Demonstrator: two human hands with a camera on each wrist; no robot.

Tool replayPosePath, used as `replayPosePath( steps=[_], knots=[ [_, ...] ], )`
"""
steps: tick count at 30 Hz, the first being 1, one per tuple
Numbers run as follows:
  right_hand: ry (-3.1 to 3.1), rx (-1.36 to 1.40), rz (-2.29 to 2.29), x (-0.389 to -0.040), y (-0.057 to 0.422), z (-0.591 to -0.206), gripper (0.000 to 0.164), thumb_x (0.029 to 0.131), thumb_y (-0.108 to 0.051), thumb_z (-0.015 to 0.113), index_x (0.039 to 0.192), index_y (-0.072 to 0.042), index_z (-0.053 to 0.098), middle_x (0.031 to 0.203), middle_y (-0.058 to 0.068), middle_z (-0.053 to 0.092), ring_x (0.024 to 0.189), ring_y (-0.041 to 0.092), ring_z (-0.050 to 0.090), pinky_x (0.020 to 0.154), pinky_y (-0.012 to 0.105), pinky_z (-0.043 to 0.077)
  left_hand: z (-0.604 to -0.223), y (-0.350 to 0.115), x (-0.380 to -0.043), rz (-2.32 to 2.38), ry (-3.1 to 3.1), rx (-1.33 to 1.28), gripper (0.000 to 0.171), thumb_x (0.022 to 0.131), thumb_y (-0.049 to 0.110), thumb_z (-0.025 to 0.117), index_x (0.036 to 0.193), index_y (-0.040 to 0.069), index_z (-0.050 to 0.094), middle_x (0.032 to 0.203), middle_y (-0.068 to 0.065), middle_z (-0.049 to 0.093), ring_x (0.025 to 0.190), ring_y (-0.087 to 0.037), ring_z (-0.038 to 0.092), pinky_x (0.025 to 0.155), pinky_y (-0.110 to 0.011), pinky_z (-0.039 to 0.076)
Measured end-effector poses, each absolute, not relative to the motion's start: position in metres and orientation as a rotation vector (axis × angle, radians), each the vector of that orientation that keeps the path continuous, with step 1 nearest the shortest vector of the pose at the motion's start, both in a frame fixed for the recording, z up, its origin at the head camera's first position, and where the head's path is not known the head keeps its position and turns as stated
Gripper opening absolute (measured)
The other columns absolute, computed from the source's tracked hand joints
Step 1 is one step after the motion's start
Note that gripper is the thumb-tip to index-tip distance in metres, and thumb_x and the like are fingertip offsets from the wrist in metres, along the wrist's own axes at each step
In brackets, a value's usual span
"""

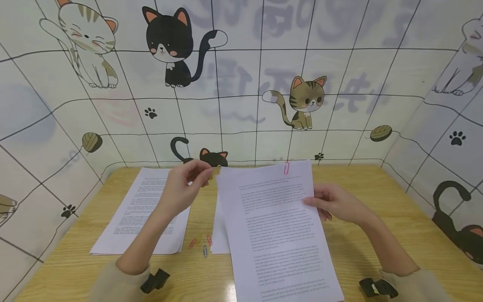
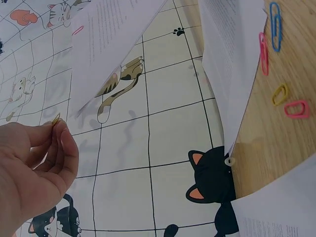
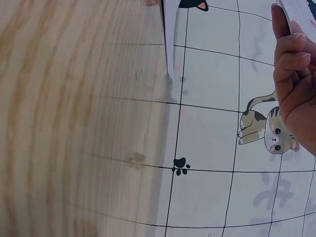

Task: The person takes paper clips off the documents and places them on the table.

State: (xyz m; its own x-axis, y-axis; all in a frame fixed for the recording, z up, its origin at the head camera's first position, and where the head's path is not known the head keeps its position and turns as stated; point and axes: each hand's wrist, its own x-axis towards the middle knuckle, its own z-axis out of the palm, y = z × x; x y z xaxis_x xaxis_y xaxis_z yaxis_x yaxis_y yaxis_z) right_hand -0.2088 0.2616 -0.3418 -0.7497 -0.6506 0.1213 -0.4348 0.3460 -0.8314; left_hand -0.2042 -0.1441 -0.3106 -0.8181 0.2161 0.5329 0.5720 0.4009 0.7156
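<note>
My right hand (image 1: 337, 203) grips the right edge of a printed sheaf of paper (image 1: 279, 235), raised off the table and tilted. A pink paper clip (image 1: 286, 168) sits on the sheaf's top edge, right of the middle. Beside the top left corner of the sheaf, my left hand (image 1: 185, 184) pinches a small yellow paper clip (image 2: 57, 119) between thumb and fingertips. In the left wrist view this clip is apart from the paper. The right wrist view catches the right hand (image 3: 296, 84) at its edge, fingers curled behind the paper.
Another printed stack (image 1: 145, 209) lies on the wooden table (image 1: 86, 268) at the left. More paper (image 1: 220, 239) lies behind the raised sheaf. Between them are several loose clips, among them a blue paper clip (image 1: 205, 251). A cat-patterned wall covering (image 1: 241, 113) stands behind.
</note>
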Motion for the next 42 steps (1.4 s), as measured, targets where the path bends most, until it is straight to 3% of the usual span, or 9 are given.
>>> replayPosePath(
  steps=[4, 14, 21, 25, 29, 42],
  knots=[
    [2.373, -0.991, -1.362, -0.209, 0.261, -0.342, 0.014, 0.103, -0.004, 0.055, 0.113, 0.001, 0.064, 0.081, 0.007, 0.071, 0.048, 0.015, 0.049, 0.038, 0.034, 0.036, -0.314, -0.150, -0.202, -1.348, -2.388, -0.690, 0.005, 0.097, 0.004, 0.067, 0.099, 0.006, 0.071, 0.082, -0.001, 0.067, 0.071, -0.021, 0.062, 0.065, -0.025, 0.052],
    [2.349, -1.009, -1.379, -0.208, 0.260, -0.341, 0.015, 0.103, -0.002, 0.055, 0.114, 0.002, 0.064, 0.084, 0.009, 0.072, 0.048, 0.016, 0.048, 0.039, 0.027, 0.038, -0.328, -0.167, -0.194, -1.282, -2.530, -0.738, 0.005, 0.096, 0.006, 0.069, 0.099, 0.009, 0.072, 0.080, 0.003, 0.066, 0.069, -0.012, 0.061, 0.065, -0.026, 0.053],
    [2.360, -1.003, -1.373, -0.208, 0.260, -0.342, 0.014, 0.103, -0.002, 0.055, 0.113, 0.003, 0.064, 0.081, 0.008, 0.070, 0.048, 0.017, 0.048, 0.038, 0.030, 0.037, -0.342, -0.176, -0.187, -1.265, -2.591, -0.774, 0.003, 0.096, 0.012, 0.070, 0.097, 0.012, 0.073, 0.077, 0.006, 0.064, 0.068, -0.009, 0.061, 0.065, -0.025, 0.053],
    [2.368, -0.981, -1.376, -0.207, 0.261, -0.342, 0.014, 0.103, -0.003, 0.056, 0.113, 0.002, 0.064, 0.079, 0.008, 0.070, 0.047, 0.017, 0.048, 0.039, 0.026, 0.038, -0.352, -0.180, -0.186, -1.274, -2.634, -0.797, 0.004, 0.096, 0.012, 0.070, 0.095, 0.014, 0.073, 0.077, 0.003, 0.064, 0.067, -0.013, 0.062, 0.063, -0.025, 0.052],
    [2.387, -0.958, -1.372, -0.207, 0.261, -0.343, 0.014, 0.103, -0.006, 0.057, 0.112, 0.000, 0.065, 0.077, 0.007, 0.069, 0.047, 0.015, 0.048, 0.038, 0.032, 0.036, -0.361, -0.183, -0.184, -1.297, -2.682, -0.819, 0.006, 0.096, 0.011, 0.070, 0.093, 0.015, 0.072, 0.079, -0.002, 0.066, 0.068, -0.019, 0.063, 0.063, -0.026, 0.053],
    [2.378, -0.963, -1.366, -0.207, 0.261, -0.342, 0.015, 0.103, -0.005, 0.055, 0.114, 0.003, 0.064, 0.080, 0.007, 0.070, 0.048, 0.015, 0.048, 0.039, 0.029, 0.037, -0.373, -0.191, -0.175, -1.262, -2.836, -0.895, 0.003, 0.094, 0.006, 0.070, 0.093, 0.007, 0.071, 0.081, -0.001, 0.067, 0.069, -0.007, 0.059, 0.066, -0.024, 0.052]
  ],
)
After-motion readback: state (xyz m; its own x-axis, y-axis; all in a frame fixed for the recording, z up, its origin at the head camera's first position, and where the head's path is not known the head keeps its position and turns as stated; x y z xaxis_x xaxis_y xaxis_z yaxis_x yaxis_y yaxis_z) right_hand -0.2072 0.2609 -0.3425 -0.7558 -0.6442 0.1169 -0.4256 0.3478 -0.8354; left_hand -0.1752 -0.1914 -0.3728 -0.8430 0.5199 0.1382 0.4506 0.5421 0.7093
